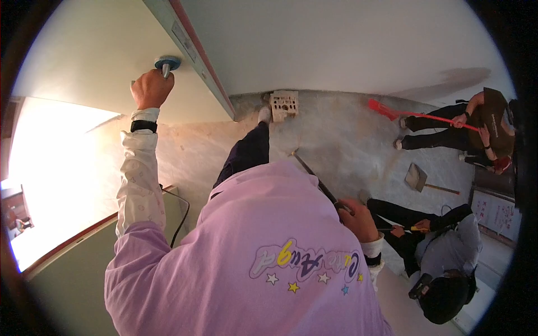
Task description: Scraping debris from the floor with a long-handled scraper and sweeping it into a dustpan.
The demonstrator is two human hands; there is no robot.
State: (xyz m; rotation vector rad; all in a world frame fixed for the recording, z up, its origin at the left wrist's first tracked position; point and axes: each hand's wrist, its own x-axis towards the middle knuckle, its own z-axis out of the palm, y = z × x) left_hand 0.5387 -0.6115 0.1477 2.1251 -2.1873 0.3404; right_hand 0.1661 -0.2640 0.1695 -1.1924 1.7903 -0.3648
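My left hand (pixel 152 89) is wrapped around a grey lever door handle (pixel 166 71) with a round blue rosette, on the face of a pale door (pixel 101 54). A latch plate (pixel 184 40) is set in the door's edge. My right hand (pixel 357 220), low beside my body, grips a long black-shafted tool (pixel 313 174). Its small crosswise head, seemingly metal, points down toward the floor; the exact kind of tool cannot be told. The end behind my hand is hidden.
A perforated block (pixel 285 106) lies by my foot at the wall. To the right, one person holds a red broom (pixel 433 117); another crouches with a yellow-handled tool (pixel 419 229). A dustpan (pixel 416 177) rests between them. A black cable (pixel 180 222) hangs at left beside a greenish panel (pixel 80 277).
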